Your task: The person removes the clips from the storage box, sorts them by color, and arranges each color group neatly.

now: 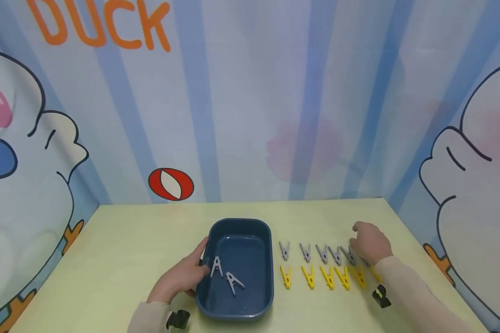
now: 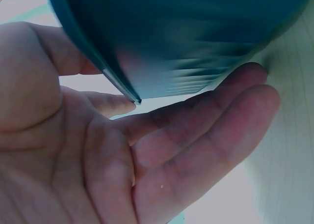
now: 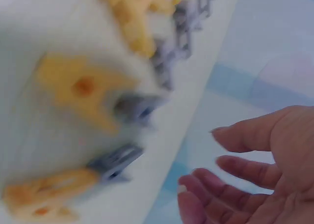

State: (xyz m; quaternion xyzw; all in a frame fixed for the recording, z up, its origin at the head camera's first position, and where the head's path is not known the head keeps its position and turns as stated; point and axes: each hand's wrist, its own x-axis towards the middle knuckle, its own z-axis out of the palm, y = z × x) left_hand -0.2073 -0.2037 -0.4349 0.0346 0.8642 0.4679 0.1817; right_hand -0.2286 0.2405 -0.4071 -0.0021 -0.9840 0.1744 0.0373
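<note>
A deep blue rectangular plastic tray point(image 1: 243, 305) stands on the table with two pale grey clothespins inside, an upper one point(image 1: 216, 267) and a lower one point(image 1: 234, 282). My left hand point(image 1: 182, 277) holds its left side, thumb hooked over the rim and the other fingers extended along the outer wall point(image 2: 196, 42). To the right of the tray lie a row of grey clothespins point(image 1: 305, 252) and, nearer me, a row of yellow clothespins point(image 1: 308, 277). Over the right end of the grey row hovers my right hand point(image 1: 371, 242), its loosely bent fingers holding nothing. It partly hides the last clothespins.
A pale yellow table point(image 1: 141, 245) carries everything. Behind it hangs a striped blue curtain point(image 1: 250, 115) with cartoon prints, and similar printed walls close in the left and right sides.
</note>
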